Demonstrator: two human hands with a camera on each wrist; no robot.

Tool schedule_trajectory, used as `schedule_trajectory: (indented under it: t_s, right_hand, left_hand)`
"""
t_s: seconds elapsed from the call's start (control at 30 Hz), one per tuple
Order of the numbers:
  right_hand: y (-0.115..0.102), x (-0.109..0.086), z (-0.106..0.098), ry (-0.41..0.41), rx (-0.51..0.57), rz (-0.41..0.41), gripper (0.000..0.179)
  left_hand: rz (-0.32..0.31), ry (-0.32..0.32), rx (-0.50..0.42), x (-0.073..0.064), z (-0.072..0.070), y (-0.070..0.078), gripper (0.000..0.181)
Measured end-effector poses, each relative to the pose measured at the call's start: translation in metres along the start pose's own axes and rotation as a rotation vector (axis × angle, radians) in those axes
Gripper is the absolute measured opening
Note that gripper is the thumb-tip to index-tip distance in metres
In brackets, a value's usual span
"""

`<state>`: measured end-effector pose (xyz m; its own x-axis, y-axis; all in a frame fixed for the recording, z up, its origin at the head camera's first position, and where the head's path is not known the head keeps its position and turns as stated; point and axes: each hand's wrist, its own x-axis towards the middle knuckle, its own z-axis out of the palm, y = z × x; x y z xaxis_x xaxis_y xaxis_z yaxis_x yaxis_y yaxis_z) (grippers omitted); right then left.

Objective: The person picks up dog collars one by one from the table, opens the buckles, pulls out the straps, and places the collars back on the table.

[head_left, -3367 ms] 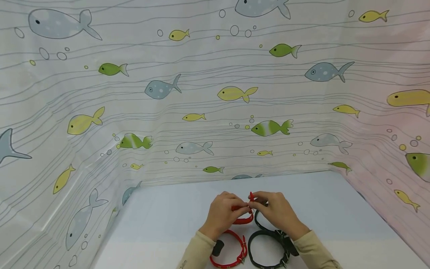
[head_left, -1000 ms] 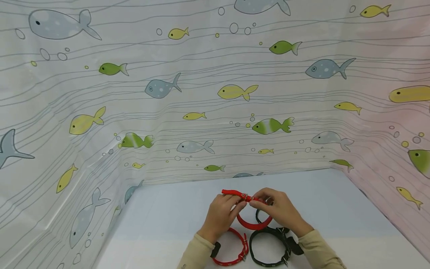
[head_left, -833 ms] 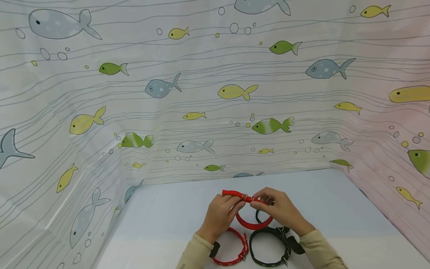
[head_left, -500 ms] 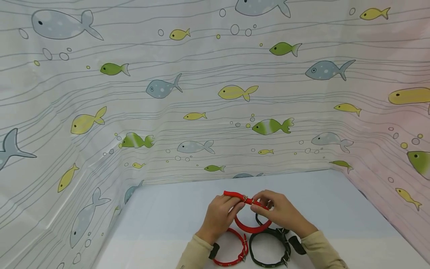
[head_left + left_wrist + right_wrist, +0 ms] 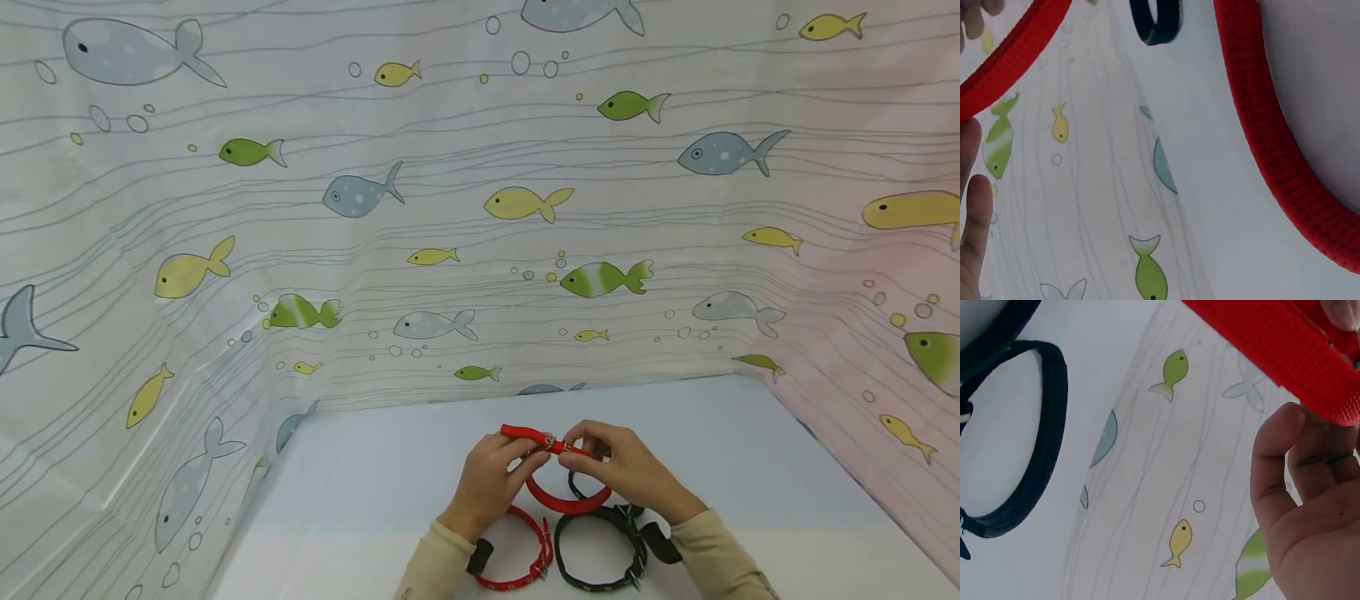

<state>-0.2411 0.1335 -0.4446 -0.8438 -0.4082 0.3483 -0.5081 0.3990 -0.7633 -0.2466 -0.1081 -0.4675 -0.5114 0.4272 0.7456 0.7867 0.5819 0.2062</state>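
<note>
A red collar [image 5: 567, 505] is held up by both hands, its lower loop hanging between them. Near the gold-coloured buckle [image 5: 551, 444], my left hand [image 5: 487, 483] pinches the strap, and the strap's end sticks out to the left past its fingers. Just right of the buckle, my right hand [image 5: 633, 467] pinches the band between thumb and fingers. In the left wrist view the red band [image 5: 1260, 125] curves down at the right, and the left fingers [image 5: 977, 212] show at the left edge. The right wrist view has red webbing [image 5: 1272, 344] against the right fingertips.
On the white table [image 5: 375, 467] below lie another red collar [image 5: 513, 585] with a black box [image 5: 481, 557], and a black collar [image 5: 562, 554]. A second dark collar [image 5: 1054, 425] lies behind. Fish-print sheeting [image 5: 450, 292] stands around the table's back and sides.
Earlier the strap's end stood up between the fingertips; now it runs through the buckle and points left. The hands have shifted slightly apart, and the collar barely moves over the last second.
</note>
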Motion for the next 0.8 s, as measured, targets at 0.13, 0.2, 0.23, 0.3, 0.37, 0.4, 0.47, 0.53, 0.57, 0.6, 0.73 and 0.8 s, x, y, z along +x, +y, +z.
schedule_trajectory:
  t_s: [0.13, 0.2, 0.23, 0.3, 0.37, 0.4, 0.47, 0.53, 0.57, 0.6, 0.73, 0.8]
  right_hand:
    - [0.0006, -0.0013, -0.0018, -0.017, -0.003, -0.012, 0.017]
    - [0.0015, -0.0019, -0.0029, -0.023, -0.013, -0.031, 0.018]
    - [0.0018, -0.0021, -0.0036, -0.023, -0.016, -0.042, 0.019]
    - [0.0017, -0.0024, -0.0046, -0.019, -0.022, -0.054, 0.02]
    - [0.0016, -0.002, -0.0044, -0.015, -0.03, -0.056, 0.02]
    - [0.0009, -0.0017, -0.004, -0.013, -0.035, -0.052, 0.02]
    - [-0.0004, -0.0007, -0.0024, -0.004, -0.051, -0.045, 0.019]
    - [-0.0018, 0.0005, -0.0004, 0.011, -0.069, -0.035, 0.019]
    - [-0.0024, 0.0012, 0.0007, 0.021, -0.074, -0.028, 0.019]
    - [-0.0031, 0.0019, 0.0016, 0.031, -0.081, -0.022, 0.019]
    - [-0.0037, 0.0033, 0.0035, 0.044, -0.064, -0.005, 0.02]
    - [-0.0031, 0.0035, 0.0037, 0.031, -0.052, -0.009, 0.019]
  left_hand:
    - [0.0, 0.011, -0.028, -0.0004, -0.0019, 0.0, 0.023]
    - [0.006, 0.028, -0.018, -0.0002, -0.0027, 0.0002, 0.024]
    - [0.008, 0.037, -0.01, 0.0002, -0.0033, 0.0003, 0.024]
    - [0.007, 0.054, 0.006, 0.0008, -0.004, 0.0005, 0.023]
    - [-0.004, 0.062, 0.019, 0.0011, -0.0048, 0.0001, 0.02]
    - [-0.009, 0.062, 0.022, 0.0012, -0.0051, 0.0, 0.019]
    - [-0.019, 0.061, 0.028, 0.0013, -0.0053, -0.0004, 0.018]
    - [-0.027, 0.057, 0.033, 0.0016, -0.0056, -0.0003, 0.018]
    - [-0.03, 0.053, 0.032, 0.0017, -0.0057, -0.0003, 0.018]
    - [-0.034, 0.047, 0.032, 0.0017, -0.0057, -0.0003, 0.018]
    - [-0.05, 0.024, 0.007, 0.0008, -0.0052, -0.0008, 0.019]
    - [-0.065, 0.009, -0.005, -0.0001, -0.0055, -0.0012, 0.019]
